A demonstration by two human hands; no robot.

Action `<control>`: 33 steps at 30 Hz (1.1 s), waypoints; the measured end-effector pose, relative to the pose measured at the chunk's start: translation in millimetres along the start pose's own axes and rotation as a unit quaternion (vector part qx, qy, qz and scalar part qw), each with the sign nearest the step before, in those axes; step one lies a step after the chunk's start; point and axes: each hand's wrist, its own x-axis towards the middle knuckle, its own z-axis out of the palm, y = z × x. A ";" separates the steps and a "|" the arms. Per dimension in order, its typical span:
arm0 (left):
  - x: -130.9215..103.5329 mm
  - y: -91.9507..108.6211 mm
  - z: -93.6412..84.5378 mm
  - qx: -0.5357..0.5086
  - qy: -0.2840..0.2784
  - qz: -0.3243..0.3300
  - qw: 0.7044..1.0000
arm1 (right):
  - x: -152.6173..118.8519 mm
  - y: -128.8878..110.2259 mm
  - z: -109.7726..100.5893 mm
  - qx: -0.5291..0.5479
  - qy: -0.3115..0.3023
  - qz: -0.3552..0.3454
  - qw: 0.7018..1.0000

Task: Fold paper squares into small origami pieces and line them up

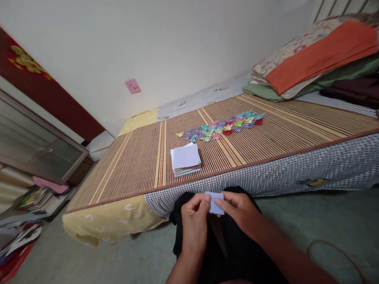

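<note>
A small folded square of lavender paper [215, 202] is held between my two hands, above my lap. My left hand [197, 213] pinches its left side between thumb and fingers. On the other side, my right hand [237, 207] grips the paper with the thumb lying on its face. The fingers behind the paper are mostly hidden. In front of me, a stack of square paper sheets [186, 157] lies on the bed mat, a pale lavender sheet on top. Beyond it stand rows of small folded paper pieces [220, 128] in many colours.
The striped mat [136, 157] covers a bed with a checked sheet [296, 169]. Pillows and folded bedding [322, 59] are piled at the right. A glass-fronted cabinet [38, 138] stands at the left, near stacked papers [38, 199]. A cord [334, 244] lies on the floor.
</note>
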 end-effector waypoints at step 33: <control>7.2 15.6 -5.2 -0.020 -0.086 -0.074 0.993 | -15.4 -17.9 -3.7 -0.333 -0.008 -0.344 0.878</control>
